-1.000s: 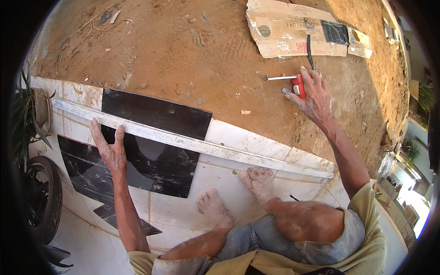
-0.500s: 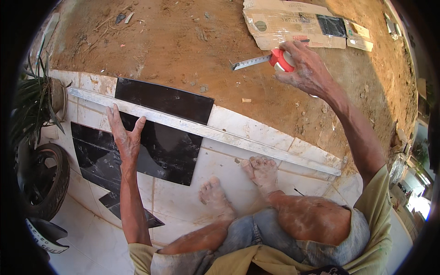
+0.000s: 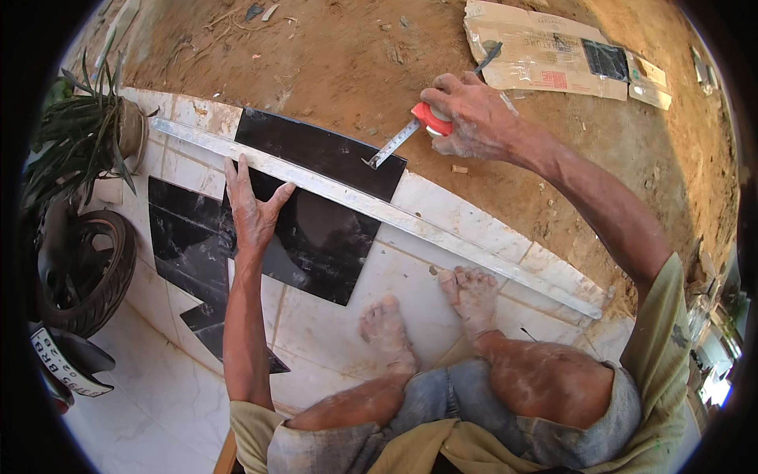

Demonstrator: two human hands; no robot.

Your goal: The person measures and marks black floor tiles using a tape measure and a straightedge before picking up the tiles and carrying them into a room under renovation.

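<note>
A long pale metal straightedge (image 3: pixel 442 231) lies slantwise across a glossy black tile (image 3: pixel 324 249) on the white tiled floor. My left hand (image 3: pixel 254 207) rests on the tile with thumb and fingers spread, fingertips touching the bar's near edge. Above the tile's far right part, my right hand (image 3: pixel 478 118) grips a red and white tape measure (image 3: pixel 433 118). Its short length of blade (image 3: pixel 395 145) points down toward the tile's far edge; whether the hook touches is hard to tell. A thin dark stick (image 3: pixel 489 57) sticks out beyond the same hand.
Cut black tile pieces (image 3: pixel 185 233) lie left of my left forearm. A potted plant (image 3: pixel 130 134) and a motorbike wheel (image 3: pixel 91 272) stand at the left. Beyond the white tile edge is bare soil (image 3: pixel 339 59) with flattened cardboard (image 3: pixel 533 51). My bare feet (image 3: pixel 470 300) are near the bar.
My right hand has moved left and nearer with the tape measure, bringing the blade from over the soil to over the black tile. My left hand stays at the bar; the whole view has shifted slightly.
</note>
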